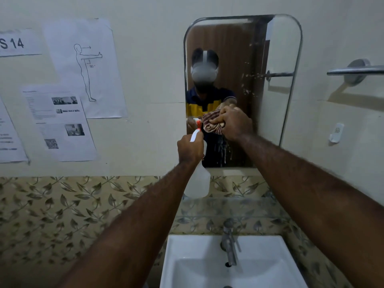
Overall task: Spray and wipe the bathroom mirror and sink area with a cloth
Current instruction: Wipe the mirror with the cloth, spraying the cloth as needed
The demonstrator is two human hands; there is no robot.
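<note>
The sink [187, 267] runs off the bottom edge; the wall papers' [62, 121] small print is unreadable.

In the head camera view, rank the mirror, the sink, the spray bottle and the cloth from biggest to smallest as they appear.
1. mirror
2. sink, cut off at the bottom edge and nearer the camera, so its rank against the mirror is unsure
3. spray bottle
4. cloth, bunched and partly hidden by the right hand

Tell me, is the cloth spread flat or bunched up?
Bunched up: the cloth sits crumpled in folds under the right hand, pressed against the mirror.
</note>
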